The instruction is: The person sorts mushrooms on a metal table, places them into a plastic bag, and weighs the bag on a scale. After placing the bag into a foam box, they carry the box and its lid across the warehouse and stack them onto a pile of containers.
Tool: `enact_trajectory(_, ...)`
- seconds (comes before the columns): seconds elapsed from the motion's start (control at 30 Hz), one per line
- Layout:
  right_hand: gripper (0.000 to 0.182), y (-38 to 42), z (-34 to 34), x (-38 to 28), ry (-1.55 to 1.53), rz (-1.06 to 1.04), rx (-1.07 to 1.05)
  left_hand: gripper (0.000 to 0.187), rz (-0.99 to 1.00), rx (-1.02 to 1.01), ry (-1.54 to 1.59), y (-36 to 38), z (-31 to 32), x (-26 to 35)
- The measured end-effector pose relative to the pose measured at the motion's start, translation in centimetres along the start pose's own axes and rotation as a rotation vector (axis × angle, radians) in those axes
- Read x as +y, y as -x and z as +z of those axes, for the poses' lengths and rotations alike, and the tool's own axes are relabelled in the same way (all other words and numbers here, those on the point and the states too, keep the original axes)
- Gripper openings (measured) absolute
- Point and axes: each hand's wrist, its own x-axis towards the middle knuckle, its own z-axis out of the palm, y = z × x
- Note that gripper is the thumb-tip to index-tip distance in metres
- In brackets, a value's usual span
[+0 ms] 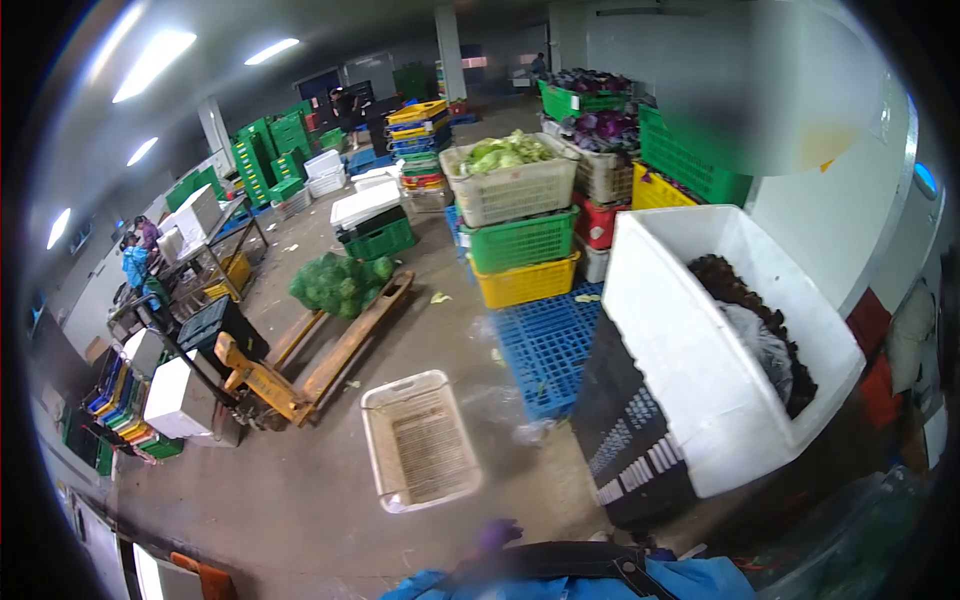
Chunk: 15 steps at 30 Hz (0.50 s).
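Observation:
My left hand [498, 534], in a purple glove, shows low in the head view in front of my blue clothing [575, 587]. Motion blurs its fingers, and I cannot make out anything in it. Nearest to it on the floor stands a cream plastic crate [377, 440], with no contents visible. My right hand does not show clearly. To the right, a tall white foam box [665, 385] stands tilted in view, holding dark brown ruffled clumps [735, 283] and clear plastic film [757, 345]. A black printed panel [625, 430] is beside the box.
A blue pallet [545, 345] lies ahead, near stacked crates [520, 245] topped with green leafy vegetables [510, 152]. A yellow pallet jack [265, 388] bears a green net sack [340, 285]. People [135, 262] stand at a table on the left; another person [345, 110] is farther back.

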Motion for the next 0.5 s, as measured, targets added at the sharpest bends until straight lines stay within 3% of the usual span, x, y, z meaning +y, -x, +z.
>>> enact_trajectory(0.07, 0.038, 0.4, 2.9, -8.2, -0.011, -0.149, -0.311, 0.023, 0.508, 0.233, 0.272, 3.1, -5.0, -6.3)
enact_trajectory(0.13, 0.035, 0.9, 4.9, -17.1, -0.109, -0.237, -0.595, 0.029, 0.114, 0.454, 0.136, 8.1, -11.1, -6.5)
enact_trajectory(0.17, 0.035, 0.7, 5.6, -21.3, -0.062, -0.286, -0.645, 0.037, 0.005, 0.524, 0.537, 11.9, -12.3, -2.9)
enact_trajectory(0.23, 0.039, 1.5, 5.4, -31.8, 0.346, -0.533, -0.508, 0.044, -0.013, 0.762, 0.673, 16.9, -15.7, -1.6)
enact_trajectory(0.27, 0.039, 0.9, 6.0, -35.5, 0.386, -0.864, -0.307, 0.046, 0.061, 0.81, 0.77, 19.8, -16.8, -0.6)
enact_trajectory(0.3, 0.034, 1.7, 6.1, -40.3, 0.222, -0.786, -0.252, 0.046, 0.131, 0.854, 0.795, 22.2, -17.5, -0.1)
enact_trajectory(0.33, 0.036, -0.6, 8.7, -42.6, 0.178, -0.931, -0.083, 0.046, 0.204, 0.921, 0.828, 24.5, -17.7, 0.4)
enact_trajectory(0.4, 0.041, 0.4, 9.3, -50.2, 0.045, -0.807, -0.287, 0.042, 0.233, 1.067, 0.918, 28.5, -17.6, 1.4)
enact_trajectory(0.5, 0.044, 2.0, 12.3, -59.3, 0.301, -0.796, -0.256, 0.038, 0.216, 1.192, 1.081, 32.3, -18.4, 0.2)
